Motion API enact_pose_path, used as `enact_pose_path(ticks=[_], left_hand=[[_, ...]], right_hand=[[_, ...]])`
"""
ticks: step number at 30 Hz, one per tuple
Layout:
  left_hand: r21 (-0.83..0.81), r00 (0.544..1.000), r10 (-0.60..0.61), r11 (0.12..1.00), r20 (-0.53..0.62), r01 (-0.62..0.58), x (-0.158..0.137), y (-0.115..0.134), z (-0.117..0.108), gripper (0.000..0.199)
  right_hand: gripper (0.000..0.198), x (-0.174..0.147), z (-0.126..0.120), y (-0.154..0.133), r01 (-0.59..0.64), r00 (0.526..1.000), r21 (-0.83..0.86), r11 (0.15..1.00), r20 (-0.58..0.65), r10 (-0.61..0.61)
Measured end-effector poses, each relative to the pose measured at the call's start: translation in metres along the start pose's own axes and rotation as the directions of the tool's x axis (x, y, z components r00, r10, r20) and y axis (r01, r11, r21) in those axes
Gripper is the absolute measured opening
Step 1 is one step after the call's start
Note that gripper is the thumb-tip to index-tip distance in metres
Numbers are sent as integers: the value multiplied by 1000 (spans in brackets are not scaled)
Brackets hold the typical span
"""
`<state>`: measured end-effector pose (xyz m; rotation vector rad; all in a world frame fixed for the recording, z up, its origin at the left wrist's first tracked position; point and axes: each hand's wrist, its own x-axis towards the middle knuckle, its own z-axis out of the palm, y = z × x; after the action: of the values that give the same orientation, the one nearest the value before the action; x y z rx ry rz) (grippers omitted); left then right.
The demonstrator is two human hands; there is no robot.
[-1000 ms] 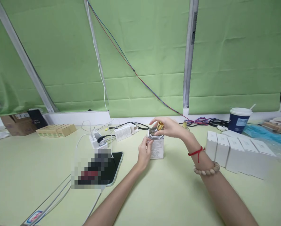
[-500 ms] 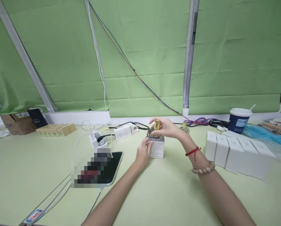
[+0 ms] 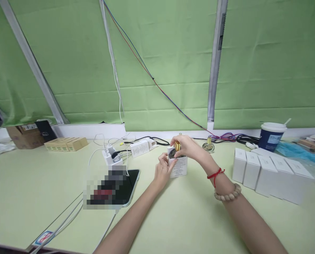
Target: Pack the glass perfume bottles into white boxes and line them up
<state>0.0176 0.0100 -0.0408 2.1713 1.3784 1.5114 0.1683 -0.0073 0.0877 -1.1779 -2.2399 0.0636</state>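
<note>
A small white printed box [image 3: 179, 167] stands upright on the table, its top open. My left hand [image 3: 162, 170] is closed on its left side, steadying it. Above the opening, my right hand [image 3: 187, 148] grips a perfume bottle by its gold cap [image 3: 177, 146]. The dark round glass body of that bottle sits partly inside the box, its lower part hidden by the box's front. Behind my right wrist stands a second round glass bottle [image 3: 208, 146] with a gold cap.
White closed boxes [image 3: 265, 173] line up on the right, near a blue paper cup [image 3: 271, 137]. Left of my hands lie a tablet [image 3: 132, 183], a power strip [image 3: 112, 158] and an open white box [image 3: 140, 148]. Yellowish boxes [image 3: 66, 144] lie farther left.
My right hand has lowered the perfume bottle, so its round body has gone from above the box to partly inside it. My left hand still holds the box. The view has shifted slightly.
</note>
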Motion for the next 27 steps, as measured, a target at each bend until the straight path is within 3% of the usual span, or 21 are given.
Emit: enact_pose_path(ticks=[5,9,16,21,27], left_hand=[[10,1000,14,1000,2,-14,0,-2,1,33],[11,1000,19,1000,9,-19,0,3,0,30],[38,999,10,999,36,-11,-1,3,-1,30],[68,998,-30,997,57,26,-1,3,-1,30],[75,999,28,997,38,-31,-1,5,1,27]], right_hand=[[34,0,3,-1,-51,999,-58,997,16,52],[12,-4,2,-8,-112,993,-110,988,-41,108],[9,-4,1,-14,-320,946,-158,934,-12,323],[12,-4,3,-6,-251,961,-95,963,96,260],[9,-7,6,2,-200,965,-25,979,169,202]])
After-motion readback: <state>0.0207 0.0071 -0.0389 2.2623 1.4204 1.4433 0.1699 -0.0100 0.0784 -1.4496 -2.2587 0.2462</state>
